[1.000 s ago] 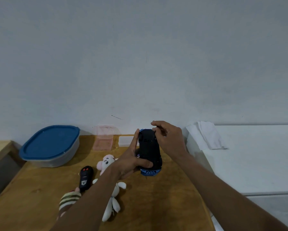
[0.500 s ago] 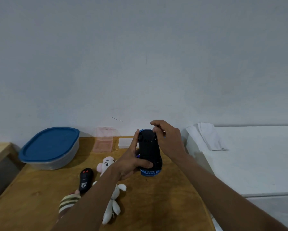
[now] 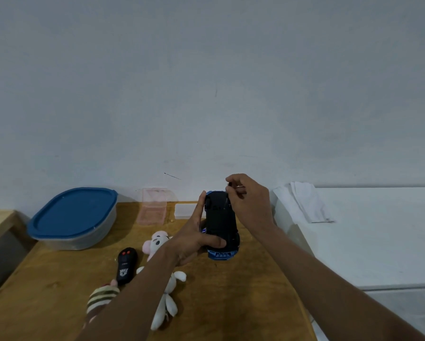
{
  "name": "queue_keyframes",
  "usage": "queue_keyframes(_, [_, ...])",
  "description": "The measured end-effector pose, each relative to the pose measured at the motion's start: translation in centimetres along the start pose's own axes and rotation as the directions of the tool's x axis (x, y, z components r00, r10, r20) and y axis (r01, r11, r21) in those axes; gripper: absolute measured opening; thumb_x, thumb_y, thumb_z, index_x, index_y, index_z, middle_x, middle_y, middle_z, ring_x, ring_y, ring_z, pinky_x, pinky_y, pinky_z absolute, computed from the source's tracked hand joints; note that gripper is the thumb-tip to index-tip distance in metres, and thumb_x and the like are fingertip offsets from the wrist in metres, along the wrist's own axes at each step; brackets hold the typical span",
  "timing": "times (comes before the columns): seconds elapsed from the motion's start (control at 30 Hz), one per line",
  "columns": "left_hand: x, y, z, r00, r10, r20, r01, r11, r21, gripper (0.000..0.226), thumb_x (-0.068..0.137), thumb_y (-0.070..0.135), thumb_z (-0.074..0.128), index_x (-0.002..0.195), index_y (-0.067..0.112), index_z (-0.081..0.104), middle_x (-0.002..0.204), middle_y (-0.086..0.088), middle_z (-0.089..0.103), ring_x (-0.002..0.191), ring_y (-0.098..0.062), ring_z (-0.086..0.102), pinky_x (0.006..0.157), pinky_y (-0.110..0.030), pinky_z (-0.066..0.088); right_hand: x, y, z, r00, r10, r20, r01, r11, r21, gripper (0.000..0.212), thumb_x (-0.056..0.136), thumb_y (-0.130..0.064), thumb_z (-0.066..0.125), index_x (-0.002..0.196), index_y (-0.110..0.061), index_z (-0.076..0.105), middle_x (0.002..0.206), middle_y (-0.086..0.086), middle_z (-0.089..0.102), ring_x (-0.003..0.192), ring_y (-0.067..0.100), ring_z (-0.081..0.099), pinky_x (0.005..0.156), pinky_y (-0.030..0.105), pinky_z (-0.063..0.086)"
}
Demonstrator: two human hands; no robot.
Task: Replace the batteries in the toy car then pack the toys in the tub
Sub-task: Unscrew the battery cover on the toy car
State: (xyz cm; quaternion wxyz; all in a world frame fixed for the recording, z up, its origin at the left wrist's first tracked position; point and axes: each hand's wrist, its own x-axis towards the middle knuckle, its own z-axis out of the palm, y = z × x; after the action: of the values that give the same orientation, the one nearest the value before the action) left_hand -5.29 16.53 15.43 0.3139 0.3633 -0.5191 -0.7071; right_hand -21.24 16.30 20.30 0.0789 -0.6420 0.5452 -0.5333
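I hold the toy car [image 3: 220,222] upside down above the wooden table [image 3: 231,303], so its black underside faces me and the blue body shows at both ends. My left hand [image 3: 194,239] grips it from the left, thumb across the near end. My right hand [image 3: 249,203] hovers at the far end and pinches a small dark piece; I cannot tell what it is. The tub [image 3: 73,217], clear with a blue lid on, stands at the back left. A black remote [image 3: 126,265], a white plush [image 3: 157,242] and a striped plush [image 3: 103,297] lie under my left forearm.
A pink clear case [image 3: 152,207] and a small white box [image 3: 185,210] sit by the wall behind the car. A white surface [image 3: 366,230] with a folded white cloth [image 3: 304,203] adjoins the table on the right. The table's left edge drops off beside the tub.
My right hand has lifted slightly off the car's far end, fingers still pinched. The left hand and the car have barely moved.
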Motion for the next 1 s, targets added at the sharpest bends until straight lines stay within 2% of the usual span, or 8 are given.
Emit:
queue_keyframes(0.13, [-0.03, -0.05, -0.07, 1.000, 0.006, -0.001, -0.006, 1.000, 0.006, 0.124, 0.071, -0.023, 0.066, 0.143, 0.061, 0.011, 0.133, -0.018, 0.053, 0.112, -0.039, 0.062, 0.091, -0.055, 0.052, -0.15, -0.16, -0.04, 0.998, 0.055, 0.038, -0.057, 0.997, 0.043, 0.017, 0.085, -0.015, 0.071, 0.102, -0.015, 0.067, 0.091, -0.008, 0.067, 0.076, 0.008, 0.067, 0.068, 0.013, 0.055])
queue_keyframes(0.3, [-0.23, 0.01, 0.10, 1.000, -0.003, -0.005, 0.003, 1.000, -0.017, 0.122, 0.073, -0.026, 0.062, 0.144, 0.059, 0.012, 0.132, -0.016, 0.053, 0.109, -0.037, 0.064, 0.085, -0.050, 0.056, -0.37, -0.11, -0.02, 0.998, -0.021, 0.064, 0.020, 1.000, 0.015, 0.020, 0.088, -0.004, 0.063, 0.107, -0.010, 0.068, 0.102, 0.000, 0.072, 0.086, 0.009, 0.067, 0.077, 0.007, 0.051])
queue_keyframes(0.43, [-0.25, 0.16, 0.17, 1.000, -0.002, -0.016, 0.002, 1.000, -0.007, 0.122, 0.074, -0.025, 0.063, 0.144, 0.059, 0.010, 0.130, -0.015, 0.055, 0.109, -0.036, 0.064, 0.085, -0.049, 0.056, -0.16, -0.31, 0.28, 1.000, -0.019, 0.018, 0.019, 1.000, 0.015, 0.017, 0.085, -0.010, 0.069, 0.102, -0.010, 0.069, 0.099, 0.001, 0.069, 0.079, 0.008, 0.065, 0.073, 0.005, 0.049])
queue_keyframes(0.5, [-0.24, 0.21, 0.13, 1.000, -0.001, -0.005, 0.001, 1.000, -0.022, 0.122, 0.073, -0.026, 0.062, 0.144, 0.059, 0.012, 0.132, -0.016, 0.054, 0.109, -0.037, 0.064, 0.085, -0.049, 0.056, 0.06, -0.22, 0.21, 1.000, -0.019, -0.010, 0.019, 1.000, -0.003, 0.012, 0.086, -0.008, 0.068, 0.098, -0.010, 0.070, 0.095, 0.001, 0.070, 0.078, 0.010, 0.065, 0.072, 0.008, 0.051])
queue_keyframes(0.6, [-0.21, 0.38, 0.14, 1.000, 0.002, -0.007, -0.002, 1.000, -0.029, 0.121, 0.074, -0.027, 0.061, 0.144, 0.059, 0.013, 0.134, -0.015, 0.051, 0.109, -0.036, 0.064, 0.083, -0.048, 0.056, 0.18, -0.18, 0.13, 0.999, -0.008, 0.033, 0.008, 1.000, 0.005, 0.015, 0.088, -0.005, 0.063, 0.100, -0.012, 0.069, 0.097, -0.003, 0.072, 0.081, 0.009, 0.067, 0.074, 0.014, 0.054])
queue_keyframes(0.7, [-0.21, 0.43, 0.15, 1.000, -0.001, -0.012, 0.000, 1.000, -0.027, 0.120, 0.074, -0.026, 0.061, 0.143, 0.059, 0.012, 0.133, -0.013, 0.052, 0.108, -0.036, 0.064, 0.083, -0.048, 0.057, 0.14, -0.42, 0.25, 0.999, -0.014, 0.034, 0.014, 1.000, 0.024, 0.013, 0.087, -0.008, 0.067, 0.098, -0.013, 0.069, 0.098, -0.002, 0.070, 0.081, 0.009, 0.066, 0.073, 0.012, 0.053])
queue_keyframes(0.83, [-0.18, 0.45, 0.00, 1.000, -0.001, -0.007, 0.000, 0.999, -0.032, 0.121, 0.074, -0.026, 0.061, 0.144, 0.059, 0.013, 0.134, -0.014, 0.052, 0.106, -0.035, 0.066, 0.083, -0.048, 0.056, 0.29, -0.32, 0.37, 0.999, -0.045, -0.016, 0.044, 0.999, -0.015, 0.006, 0.086, -0.004, 0.065, 0.089, -0.009, 0.066, 0.086, 0.000, 0.068, 0.076, 0.015, 0.066, 0.070, 0.026, 0.057])
queue_keyframes(1.0, [-0.09, 0.39, -0.24, 1.000, -0.002, -0.007, 0.002, 0.999, -0.032, 0.121, 0.073, -0.025, 0.063, 0.143, 0.060, 0.014, 0.134, -0.013, 0.054, 0.111, -0.037, 0.063, 0.089, -0.054, 0.054, 0.06, -0.75, 0.47, 0.997, 0.042, 0.066, -0.047, 0.997, 0.066, 0.023, 0.090, -0.003, 0.059, 0.108, -0.016, 0.056, 0.099, 0.001, 0.070, 0.091, 0.012, 0.068, 0.075, 0.024, 0.059])
